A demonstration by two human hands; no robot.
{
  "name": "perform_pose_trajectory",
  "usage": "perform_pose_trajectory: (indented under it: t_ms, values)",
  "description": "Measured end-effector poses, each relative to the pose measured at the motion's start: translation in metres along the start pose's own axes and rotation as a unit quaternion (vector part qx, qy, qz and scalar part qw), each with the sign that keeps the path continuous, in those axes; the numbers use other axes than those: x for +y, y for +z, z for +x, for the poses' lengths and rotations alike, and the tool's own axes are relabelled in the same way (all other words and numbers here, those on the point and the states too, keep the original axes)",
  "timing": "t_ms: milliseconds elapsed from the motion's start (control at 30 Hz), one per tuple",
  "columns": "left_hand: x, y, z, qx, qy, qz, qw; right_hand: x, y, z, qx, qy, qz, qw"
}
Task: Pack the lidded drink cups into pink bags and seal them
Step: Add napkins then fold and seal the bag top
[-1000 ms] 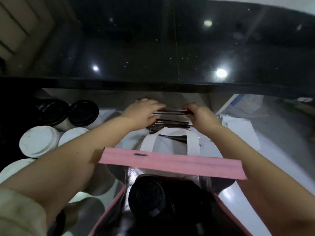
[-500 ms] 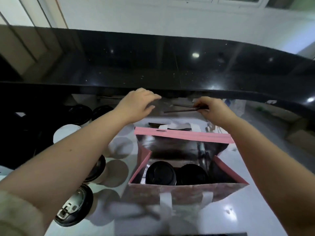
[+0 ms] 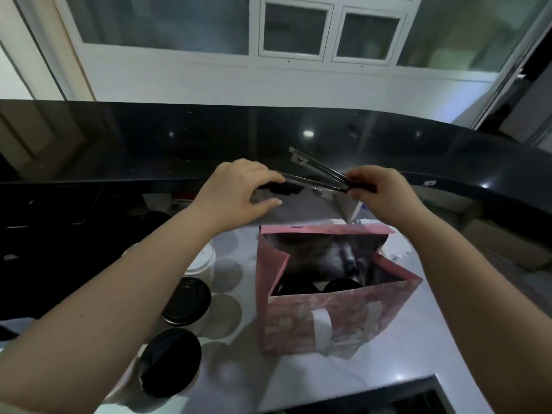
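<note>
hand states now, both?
Left hand: open, fingertips touching the straws.
Right hand: pinching the straws' other end.

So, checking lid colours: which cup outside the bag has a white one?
The cup tucked by the left forearm, just beyond the two black-lidded cups.

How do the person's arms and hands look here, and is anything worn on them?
The left forearm and the right forearm are bare, and no sleeve reaches the wrists. The left hand and the right hand wear no gloves. No watch, bracelet or ring shows on either.
</note>
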State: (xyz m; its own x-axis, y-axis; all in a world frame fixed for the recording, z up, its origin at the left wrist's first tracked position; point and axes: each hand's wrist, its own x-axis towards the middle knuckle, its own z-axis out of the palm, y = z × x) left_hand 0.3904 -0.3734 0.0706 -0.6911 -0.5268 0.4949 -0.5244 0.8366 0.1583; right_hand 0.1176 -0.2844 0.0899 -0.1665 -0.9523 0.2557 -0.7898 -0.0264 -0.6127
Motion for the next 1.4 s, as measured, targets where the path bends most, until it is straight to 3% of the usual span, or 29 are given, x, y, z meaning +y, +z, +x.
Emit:
perform_pose_trajectory:
  t_ms: [200,367,533,633,733,933,1100,1200,1300,1400]
  values:
    - [0.022,0.008,-0.031,0.005,0.013,-0.062,0.998,-0.024,0.009,-0.042,0.009,0.037,0.097,0.995]
    - [0.045,0.027,-0.044,-0.041,0.026,-0.13,0.99,-0.034,0.028,-0.064,-0.023,0.064,0.358,0.931]
    - [0.051,0.036,-0.051,-0.096,-0.043,-0.069,0.992,-0.032,0.04,-0.075,-0.061,0.048,0.432,0.898]
    - [0.051,0.033,-0.052,-0.101,-0.06,-0.07,0.991,-0.023,0.047,-0.079,-0.088,0.066,0.347,0.931]
    - [0.048,0.031,-0.054,-0.091,-0.09,-0.119,0.985,-0.011,0.046,-0.078,-0.056,0.06,0.098,0.992]
    - [0.041,0.029,-0.054,-0.099,-0.133,-0.192,0.967,0.007,0.048,-0.073,-0.083,0.063,-0.146,0.984]
    - [0.042,0.03,-0.05,-0.08,-0.072,-0.11,0.988,0.003,0.05,-0.068,-0.065,0.04,-0.182,0.98]
    - [0.041,0.031,-0.046,-0.025,-0.022,-0.033,0.999,-0.004,0.043,-0.072,-0.04,0.014,-0.161,0.986]
    - [0.046,0.03,-0.038,0.052,0.026,-0.02,0.998,-0.011,0.031,-0.078,-0.021,-0.005,-0.154,0.988]
    - [0.056,0.028,-0.019,0.07,0.064,-0.018,0.995,-0.015,0.015,-0.078,-0.003,-0.012,-0.162,0.987]
